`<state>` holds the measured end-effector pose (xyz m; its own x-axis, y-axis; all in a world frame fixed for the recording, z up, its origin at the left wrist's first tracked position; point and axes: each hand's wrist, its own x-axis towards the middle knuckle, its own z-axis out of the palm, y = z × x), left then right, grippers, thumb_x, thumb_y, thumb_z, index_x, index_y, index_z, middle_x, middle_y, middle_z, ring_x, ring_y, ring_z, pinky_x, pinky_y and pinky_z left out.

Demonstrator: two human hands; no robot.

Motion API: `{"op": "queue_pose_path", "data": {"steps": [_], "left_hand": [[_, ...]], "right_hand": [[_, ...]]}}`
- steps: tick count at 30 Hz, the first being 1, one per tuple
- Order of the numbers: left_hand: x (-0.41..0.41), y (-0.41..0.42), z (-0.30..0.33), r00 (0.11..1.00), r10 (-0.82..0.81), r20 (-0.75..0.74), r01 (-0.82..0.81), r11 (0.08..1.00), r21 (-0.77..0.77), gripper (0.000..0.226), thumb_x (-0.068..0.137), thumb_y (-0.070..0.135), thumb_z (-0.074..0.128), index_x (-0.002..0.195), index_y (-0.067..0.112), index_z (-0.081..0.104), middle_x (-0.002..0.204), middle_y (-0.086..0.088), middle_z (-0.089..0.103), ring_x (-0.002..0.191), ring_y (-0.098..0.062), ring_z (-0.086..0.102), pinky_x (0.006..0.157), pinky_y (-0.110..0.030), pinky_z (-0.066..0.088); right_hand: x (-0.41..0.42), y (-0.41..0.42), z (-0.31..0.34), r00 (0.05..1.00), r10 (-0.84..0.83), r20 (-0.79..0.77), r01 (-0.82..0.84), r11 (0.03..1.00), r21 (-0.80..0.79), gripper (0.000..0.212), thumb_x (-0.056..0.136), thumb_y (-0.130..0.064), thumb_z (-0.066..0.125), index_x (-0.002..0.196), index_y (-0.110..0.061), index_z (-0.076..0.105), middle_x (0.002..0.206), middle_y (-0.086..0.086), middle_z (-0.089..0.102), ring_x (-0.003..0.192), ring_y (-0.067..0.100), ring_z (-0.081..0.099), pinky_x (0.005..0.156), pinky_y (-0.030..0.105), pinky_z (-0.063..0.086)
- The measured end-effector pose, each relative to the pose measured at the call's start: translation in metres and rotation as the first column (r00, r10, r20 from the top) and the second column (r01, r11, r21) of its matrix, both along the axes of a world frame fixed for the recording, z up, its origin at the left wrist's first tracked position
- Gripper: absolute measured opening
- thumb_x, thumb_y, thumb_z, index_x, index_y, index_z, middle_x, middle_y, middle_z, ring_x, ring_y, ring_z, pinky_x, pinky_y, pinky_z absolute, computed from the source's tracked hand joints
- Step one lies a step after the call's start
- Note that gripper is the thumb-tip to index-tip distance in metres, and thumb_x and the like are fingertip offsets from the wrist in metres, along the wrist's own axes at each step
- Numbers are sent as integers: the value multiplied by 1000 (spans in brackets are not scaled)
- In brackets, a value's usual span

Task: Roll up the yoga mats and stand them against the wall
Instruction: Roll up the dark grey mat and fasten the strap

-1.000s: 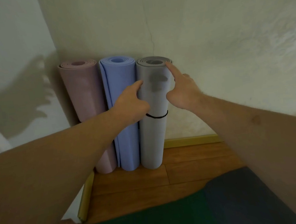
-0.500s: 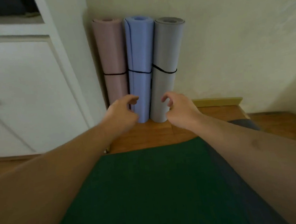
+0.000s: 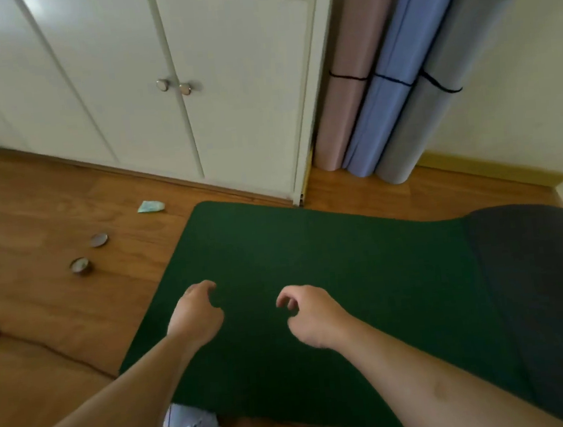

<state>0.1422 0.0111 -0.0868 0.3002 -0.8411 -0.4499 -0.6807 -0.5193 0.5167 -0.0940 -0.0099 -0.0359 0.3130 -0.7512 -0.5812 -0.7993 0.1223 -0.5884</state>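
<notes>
Upper right of the frame, pink mat (image 3: 350,72), blue mat (image 3: 394,75) and grey mat (image 3: 439,84) stand rolled, banded, against the wall. Green mat (image 3: 314,279) lies flat at centre, unrolled. Left hand (image 3: 195,316) and right hand (image 3: 312,317) hover loosely curled, empty; half a second ago they were beside the rolls.

- Three rolled mats stand side by side against the wall: pink mat (image 3: 352,68), blue mat (image 3: 397,74), grey mat (image 3: 446,83), each bound by a black band
- Green mat (image 3: 331,277) lies flat on the wood floor (image 3: 31,203)
- Left hand (image 3: 195,316) and right hand (image 3: 312,317) hover over it, fingers loosely curled, holding nothing
- White cabinet (image 3: 226,81) stands left of the rolls
</notes>
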Motion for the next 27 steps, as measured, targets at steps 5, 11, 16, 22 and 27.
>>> {"op": "queue_pose_path", "data": {"steps": [5, 11, 16, 22, 27], "left_hand": [[73, -2, -43, 953, 30, 301, -101, 970, 221, 85, 91, 30, 75, 160, 15, 29, 165, -9, 30, 149, -35, 34, 120, -49, 36], [106, -20, -79, 944, 172, 282, -249, 932, 265, 43, 93, 33, 73, 125, 8, 57, 117, -12, 62, 106, -32, 64, 92, -48, 59], [61, -52, -54, 980, 194, 37, -197, 948, 252, 18, 93, 24, 60, 103, 11, 65, 97, -10, 68, 86, -27, 68, 77, -39, 61], [-16, -83, 29, 914, 142, -381, -46, 967, 249, 27, 92, 22, 76, 107, 1, 67, 103, -17, 75, 87, -27, 74, 85, -41, 61], [-79, -77, 87, 669, 153, -727, 76, 959, 272, 43, 104, 32, 58, 120, -7, 63, 103, -29, 75, 91, -39, 76, 92, -53, 61]], "right_hand": [[63, -2, -43, 996, 83, -30, -79, 992, 93, 66, 91, 7, 54, 142, -35, 59, 141, -3, 54, 103, 15, 64, 81, 35, 64], [108, -18, -82, 986, 161, -30, -154, 975, 162, 69, 92, 7, 54, 149, -32, 54, 150, 1, 51, 97, 15, 64, 84, 38, 65], [111, -28, -88, 997, 78, 20, -81, 978, 195, 54, 95, -16, 61, 147, -27, 55, 138, 3, 62, 101, 21, 69, 88, 42, 64], [65, -49, -15, 882, -210, 421, 10, 903, 429, 37, 94, -32, 76, 126, -20, 62, 111, 1, 73, 99, 11, 70, 88, 26, 54], [-13, -52, 33, 998, 65, -25, -67, 991, -118, 25, 100, -18, 61, 125, -24, 59, 111, -3, 67, 103, 21, 64, 87, 39, 53]]}}
